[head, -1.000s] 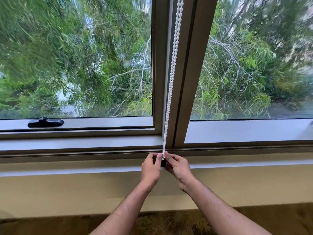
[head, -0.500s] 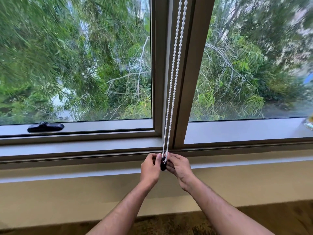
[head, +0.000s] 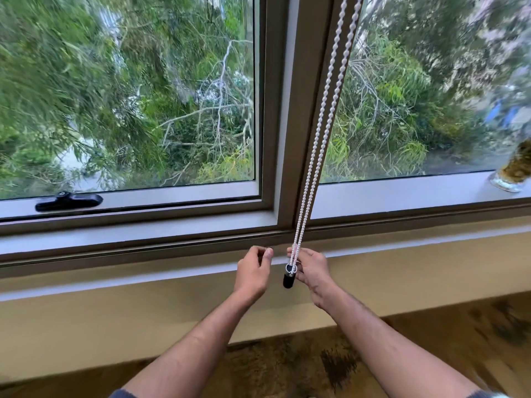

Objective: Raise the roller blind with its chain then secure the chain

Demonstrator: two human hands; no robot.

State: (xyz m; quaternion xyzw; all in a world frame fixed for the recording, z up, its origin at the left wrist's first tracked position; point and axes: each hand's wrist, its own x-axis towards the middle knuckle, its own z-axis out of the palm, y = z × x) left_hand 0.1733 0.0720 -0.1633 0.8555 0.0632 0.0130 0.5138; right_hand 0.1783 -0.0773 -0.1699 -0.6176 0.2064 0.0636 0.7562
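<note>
At centre frame the left hand (head: pixel 253 272) had let go and drifted left, fingers curled on nothing. Just right, the right hand (head: pixel 311 270) alone pinched the white beaded chain (head: pixel 321 133), two strands running to the upper right, black weight (head: pixel 288 278) dangling; fingertips partly hidden.
</note>
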